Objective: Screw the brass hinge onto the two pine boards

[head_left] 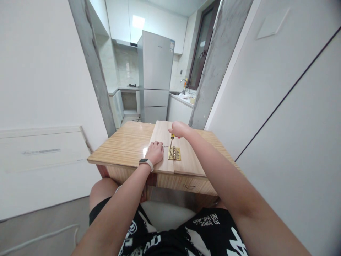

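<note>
A brass hinge (178,154) lies flat across the seam between two pale wooden boards (191,160) on the table. My right hand (180,129) is closed around the yellow and black handle of a screwdriver (171,142). Its shaft points down to the left leaf of the hinge; whether the tip sits in a screw is too small to tell. Left of the hinge, my left hand (155,152) lies flat on the left board, fingers stretched forward. A small dark screw (166,146) appears on the board between my left fingers and the screwdriver.
The boards rest on a wood-grain table (128,142) with a drawer handle (189,186) at its front. Beyond it stand a silver refrigerator (157,67) and a counter with a faucet (183,85). White panels rise close on both sides.
</note>
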`<state>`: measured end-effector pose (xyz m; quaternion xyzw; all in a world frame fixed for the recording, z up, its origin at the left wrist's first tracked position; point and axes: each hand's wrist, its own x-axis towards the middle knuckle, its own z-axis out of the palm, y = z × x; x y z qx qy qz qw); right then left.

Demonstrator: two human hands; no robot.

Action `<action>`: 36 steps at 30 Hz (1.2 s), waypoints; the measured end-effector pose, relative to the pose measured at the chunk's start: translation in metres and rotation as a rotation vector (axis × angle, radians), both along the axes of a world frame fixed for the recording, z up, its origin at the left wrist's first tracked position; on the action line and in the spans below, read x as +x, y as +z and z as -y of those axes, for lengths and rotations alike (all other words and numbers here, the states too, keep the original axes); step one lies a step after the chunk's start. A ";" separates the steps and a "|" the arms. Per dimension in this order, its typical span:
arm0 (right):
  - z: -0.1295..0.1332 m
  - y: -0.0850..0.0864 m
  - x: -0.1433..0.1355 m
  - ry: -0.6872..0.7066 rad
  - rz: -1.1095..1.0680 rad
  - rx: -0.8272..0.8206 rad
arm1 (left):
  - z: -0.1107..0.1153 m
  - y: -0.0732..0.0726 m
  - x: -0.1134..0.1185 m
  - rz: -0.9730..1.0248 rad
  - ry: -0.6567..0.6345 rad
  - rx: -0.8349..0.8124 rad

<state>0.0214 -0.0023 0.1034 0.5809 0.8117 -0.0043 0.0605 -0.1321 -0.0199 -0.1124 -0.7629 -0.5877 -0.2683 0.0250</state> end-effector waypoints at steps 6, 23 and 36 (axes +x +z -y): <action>-0.007 0.003 0.002 0.136 -0.008 0.029 | 0.002 0.003 0.001 0.012 -0.002 -0.007; -0.026 -0.010 -0.001 0.188 0.102 0.080 | 0.000 0.001 0.000 -0.006 -0.006 0.006; -0.026 -0.012 0.015 0.336 -0.001 0.054 | 0.000 0.000 0.001 0.016 0.006 -0.005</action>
